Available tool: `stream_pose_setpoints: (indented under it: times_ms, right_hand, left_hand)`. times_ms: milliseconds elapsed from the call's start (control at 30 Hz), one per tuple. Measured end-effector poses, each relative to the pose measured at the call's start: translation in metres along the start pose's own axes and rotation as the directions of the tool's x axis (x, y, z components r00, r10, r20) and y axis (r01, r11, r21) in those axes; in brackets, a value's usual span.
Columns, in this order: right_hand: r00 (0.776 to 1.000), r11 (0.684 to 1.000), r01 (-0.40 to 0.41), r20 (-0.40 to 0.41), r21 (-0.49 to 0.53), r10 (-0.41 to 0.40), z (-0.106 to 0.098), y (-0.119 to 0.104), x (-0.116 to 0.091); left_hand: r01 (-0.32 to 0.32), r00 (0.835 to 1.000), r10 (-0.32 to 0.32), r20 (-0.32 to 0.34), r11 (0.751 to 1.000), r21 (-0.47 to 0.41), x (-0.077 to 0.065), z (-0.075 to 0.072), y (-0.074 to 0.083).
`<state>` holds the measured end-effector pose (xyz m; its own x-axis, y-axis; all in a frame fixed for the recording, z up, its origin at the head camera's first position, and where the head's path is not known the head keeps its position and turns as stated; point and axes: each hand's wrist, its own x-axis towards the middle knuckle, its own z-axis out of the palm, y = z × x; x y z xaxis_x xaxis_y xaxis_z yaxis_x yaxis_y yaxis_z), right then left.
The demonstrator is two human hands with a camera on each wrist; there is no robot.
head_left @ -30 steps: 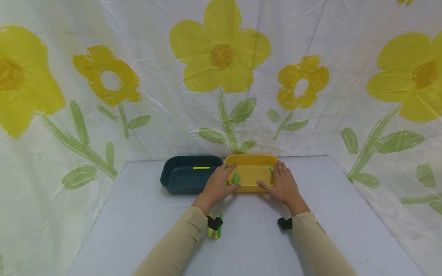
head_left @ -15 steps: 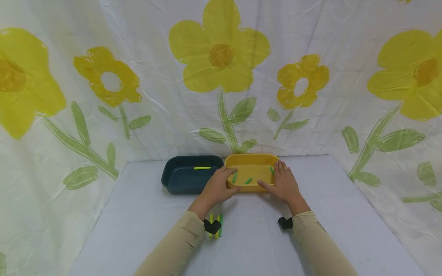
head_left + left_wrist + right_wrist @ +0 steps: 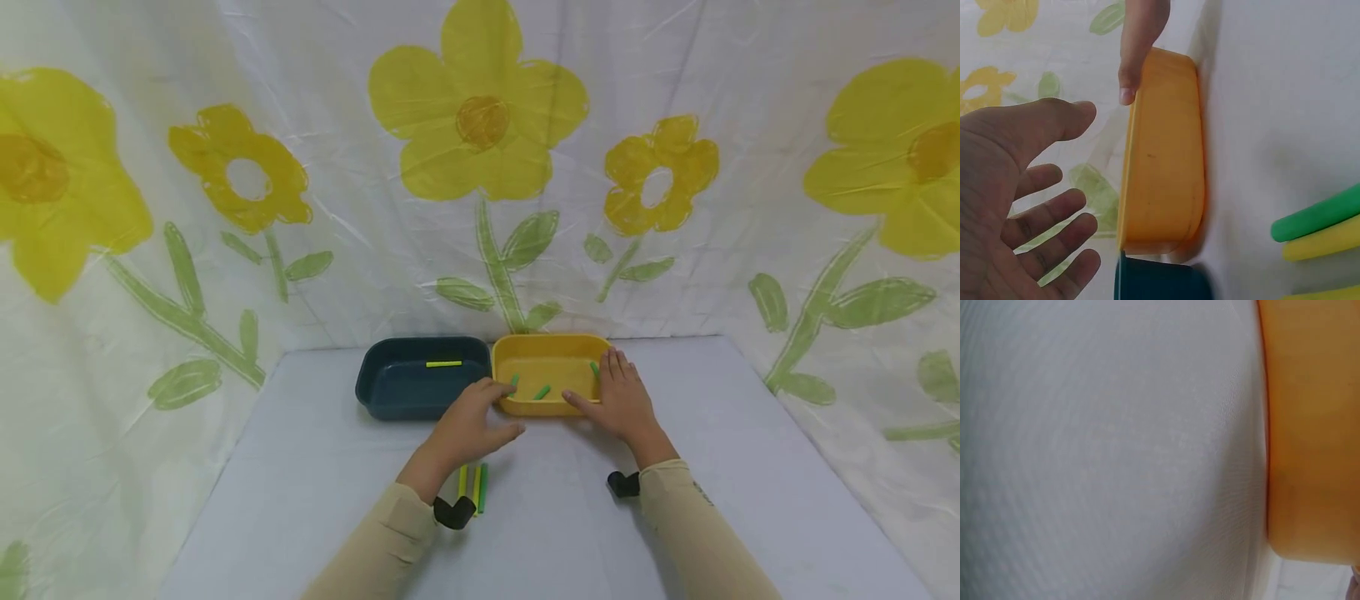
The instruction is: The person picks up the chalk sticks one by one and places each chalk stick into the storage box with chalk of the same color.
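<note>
My left hand [image 3: 467,427] hovers at the left front corner of the yellow tray [image 3: 551,410], fingers spread and holding nothing. In the left wrist view its palm and loosely extended fingers show beside the tray. My right hand [image 3: 627,407] rests on the tray's right front corner, its fingers straight along the side and its thumb at the front rim. Three short green sticks lie inside the yellow tray: one at the left [image 3: 514,381], another near the front [image 3: 542,392], a third at the right [image 3: 595,368]. The right wrist view shows only the tray's wall [image 3: 1316,437] and tabletop.
A dark teal tray [image 3: 397,410] adjoins the yellow one on the left, with a yellow stick [image 3: 444,363] in it. Near my left wrist, two yellow sticks [image 3: 462,482] and a green stick [image 3: 483,488] lie on the white tabletop [image 3: 555,517]. A flowered curtain [image 3: 360,275] hangs behind.
One green stick has shifted from beside the left hand to the tray's front middle. My left hand has drawn back slightly left and toward me, thumb now off the rim. My right hand stays put.
</note>
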<state>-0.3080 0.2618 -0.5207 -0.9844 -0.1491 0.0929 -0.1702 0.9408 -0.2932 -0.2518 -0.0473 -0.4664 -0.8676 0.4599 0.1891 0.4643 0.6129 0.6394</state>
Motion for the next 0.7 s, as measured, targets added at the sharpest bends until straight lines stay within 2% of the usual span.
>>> stream_pose_setpoints:
  times_ms: [167,433,700]
  right_hand:
    - [1.000,1.000,0.010,-0.007,0.000,-0.010,0.000,0.002,0.000]
    - [1.000,1.000,0.018,-0.010,0.011,-0.018,0.000,0.001,0.000]
    - [1.000,1.000,0.015,-0.001,0.011,-0.015,-0.002,0.001,-0.001]
  left_hand:
    - [0.016,1.000,-0.016,0.005,1.000,0.018,-0.009,0.003,-0.003]
    - [0.070,0.997,-0.070,0.034,0.998,-0.008,-0.022,0.001,-0.006]
    - [0.098,0.994,-0.096,0.057,0.995,-0.032,-0.034,0.001,-0.011]
